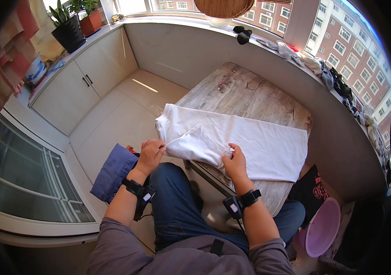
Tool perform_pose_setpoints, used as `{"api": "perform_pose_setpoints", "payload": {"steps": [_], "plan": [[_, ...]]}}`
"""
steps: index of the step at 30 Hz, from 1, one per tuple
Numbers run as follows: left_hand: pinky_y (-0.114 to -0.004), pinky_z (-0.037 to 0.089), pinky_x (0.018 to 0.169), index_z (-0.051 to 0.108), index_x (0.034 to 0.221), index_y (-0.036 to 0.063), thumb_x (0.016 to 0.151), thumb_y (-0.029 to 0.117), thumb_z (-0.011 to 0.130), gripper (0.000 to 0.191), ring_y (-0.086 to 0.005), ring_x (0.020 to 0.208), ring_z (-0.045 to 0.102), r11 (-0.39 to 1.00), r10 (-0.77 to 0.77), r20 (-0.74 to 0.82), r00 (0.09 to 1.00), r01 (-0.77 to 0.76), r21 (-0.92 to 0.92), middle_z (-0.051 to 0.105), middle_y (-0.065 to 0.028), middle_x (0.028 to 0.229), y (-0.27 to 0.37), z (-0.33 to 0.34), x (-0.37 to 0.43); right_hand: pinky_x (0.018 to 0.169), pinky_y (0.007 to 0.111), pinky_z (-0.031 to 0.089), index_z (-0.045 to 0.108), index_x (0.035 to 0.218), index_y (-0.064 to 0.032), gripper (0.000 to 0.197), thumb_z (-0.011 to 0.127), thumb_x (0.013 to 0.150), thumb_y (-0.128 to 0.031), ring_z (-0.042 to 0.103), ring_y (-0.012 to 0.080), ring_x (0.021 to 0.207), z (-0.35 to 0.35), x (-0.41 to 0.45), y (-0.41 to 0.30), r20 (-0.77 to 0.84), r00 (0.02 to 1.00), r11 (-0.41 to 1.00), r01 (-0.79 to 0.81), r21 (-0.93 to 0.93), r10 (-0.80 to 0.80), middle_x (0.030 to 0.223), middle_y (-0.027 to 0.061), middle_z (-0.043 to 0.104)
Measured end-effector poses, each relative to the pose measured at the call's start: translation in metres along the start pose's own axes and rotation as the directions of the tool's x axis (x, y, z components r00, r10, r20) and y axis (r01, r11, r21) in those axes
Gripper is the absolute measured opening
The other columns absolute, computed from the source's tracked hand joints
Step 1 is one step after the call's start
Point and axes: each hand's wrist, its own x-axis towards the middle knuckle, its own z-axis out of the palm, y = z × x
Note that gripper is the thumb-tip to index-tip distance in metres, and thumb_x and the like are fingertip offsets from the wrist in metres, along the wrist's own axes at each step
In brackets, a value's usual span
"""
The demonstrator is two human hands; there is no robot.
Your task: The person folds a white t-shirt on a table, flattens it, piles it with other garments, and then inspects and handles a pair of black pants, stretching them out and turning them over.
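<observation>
A white cloth garment (267, 144), probably a shirt, lies folded lengthwise across a wood-patterned table (240, 89). One flap of it, which looks like a sleeve (195, 146), is folded back over the near side. My left hand (152, 154) pinches the flap's left corner just off the table's edge. At the flap's right end, my right hand (235, 161) grips the fabric between thumb and fingers. The garment's far left end, with a ribbed edge, reaches the table's left side. Both wrists wear black straps with small boxes.
Blue folded cloth (114, 173) lies left of my knee. A purple basin (322, 228) and black printed fabric (309, 192) are at the right. Socks and other small cloth items (326, 74) line the windowsill. Potted plants (68, 34) stand on the low cabinet (82, 80).
</observation>
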Motion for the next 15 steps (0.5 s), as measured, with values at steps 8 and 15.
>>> {"api": "perform_pose_setpoints", "payload": {"steps": [8, 15], "plan": [[-0.042, 0.040, 0.090, 0.063, 0.097, 0.0094, 0.093, 0.018, 0.059, 0.011, -0.0304, 0.096, 0.060, 0.949, -0.312, 0.127, 0.942, 0.301, 0.096, 0.066, -0.0108, 0.091, -0.003, 0.014, 0.007, 0.069, 0.035, 0.051, 0.052, 0.130, -0.0008, 0.052, 0.071, 0.084, -0.015, 0.062, 0.0233, 0.073, -0.008, -0.015, -0.010, -0.029, 1.000, 1.000, -0.004, 0.024, 0.005, 0.083, 0.0119, 0.064], [-0.042, 0.039, 0.096, 0.062, 0.100, 0.0099, 0.086, 0.022, 0.069, 0.020, -0.0312, 0.105, 0.057, 0.980, -0.199, 0.120, 0.973, 0.200, 0.007, 0.065, -0.0090, 0.101, 0.022, 0.008, 0.006, 0.084, 0.042, 0.053, 0.045, 0.136, -0.0018, 0.066, 0.076, 0.081, -0.020, 0.067, 0.0393, 0.098, -0.010, -0.020, -0.020, 0.054, 0.998, 0.985, -0.013, -0.172, 0.023, 0.106, 0.0263, 0.067]]}}
